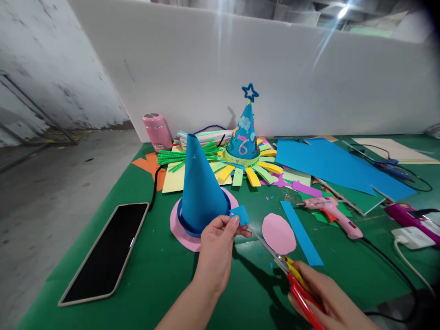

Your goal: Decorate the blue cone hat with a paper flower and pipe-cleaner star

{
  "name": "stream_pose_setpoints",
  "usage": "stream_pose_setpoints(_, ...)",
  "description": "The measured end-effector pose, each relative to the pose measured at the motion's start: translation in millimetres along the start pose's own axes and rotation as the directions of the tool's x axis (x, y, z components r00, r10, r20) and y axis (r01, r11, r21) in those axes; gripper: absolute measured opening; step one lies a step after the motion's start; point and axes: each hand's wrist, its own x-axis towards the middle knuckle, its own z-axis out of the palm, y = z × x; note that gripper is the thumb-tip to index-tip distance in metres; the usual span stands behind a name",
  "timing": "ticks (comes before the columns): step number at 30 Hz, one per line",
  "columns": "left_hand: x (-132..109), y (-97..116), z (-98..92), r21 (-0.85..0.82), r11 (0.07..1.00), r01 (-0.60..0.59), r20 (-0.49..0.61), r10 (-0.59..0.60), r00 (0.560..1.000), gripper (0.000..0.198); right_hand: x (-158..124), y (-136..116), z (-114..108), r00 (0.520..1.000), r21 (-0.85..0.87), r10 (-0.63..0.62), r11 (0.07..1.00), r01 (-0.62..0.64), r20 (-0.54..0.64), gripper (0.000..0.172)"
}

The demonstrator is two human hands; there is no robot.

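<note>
My left hand (pixel 216 250) pinches a small blue paper piece (pixel 239 214) between thumb and fingers, right beside a plain blue paper cone (pixel 199 188) that stands on a pink paper disc (pixel 178 229). My right hand (pixel 330 300) grips scissors (pixel 285 266) with red and yellow handles; their blades point up-left toward the blue piece. A pink paper oval (pixel 278 233) and a blue paper strip (pixel 301 233) lie just beyond the scissors.
A finished decorated cone hat (pixel 244 137) with a star sits behind, among green pipe cleaners (pixel 178 158) and coloured strips. A phone (pixel 108 252) lies at left, a pink glue gun (pixel 330 213) at right, a pink bottle (pixel 157 132) at the back, large blue sheets (pixel 330 162) at right.
</note>
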Motion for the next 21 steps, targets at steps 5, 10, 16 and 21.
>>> stream_pose_setpoints(5, -1, -1, 0.2, 0.007, 1.000, -0.005, 0.000, 0.005, 1.000, 0.011, -2, 9, -3, 0.999, -0.009, 0.040, 0.999, -0.040, -0.012, 0.039)
stream_pose_setpoints(10, -1, -2, -0.5, 0.018, 1.000, -0.004, 0.002, 0.004, 1.000, 0.013, -2, 8, -3, 0.998, -0.025, 0.061, 0.998, -0.061, -0.006, 0.040)
stream_pose_setpoints(16, 0, -2, -1.1, 0.059, 0.998, -0.026, 0.017, 0.025, 1.000, 0.012, -2, 5, -2, 0.994, 0.021, 0.105, 0.994, -0.104, -0.028, 0.046)
stream_pose_setpoints(21, -1, -1, -1.5, 0.108, 0.992, -0.060, 0.022, 0.058, 0.998, 0.012, -6, -1, -1, 0.985, 0.139, 0.164, 0.978, -0.157, -0.045, 0.047)
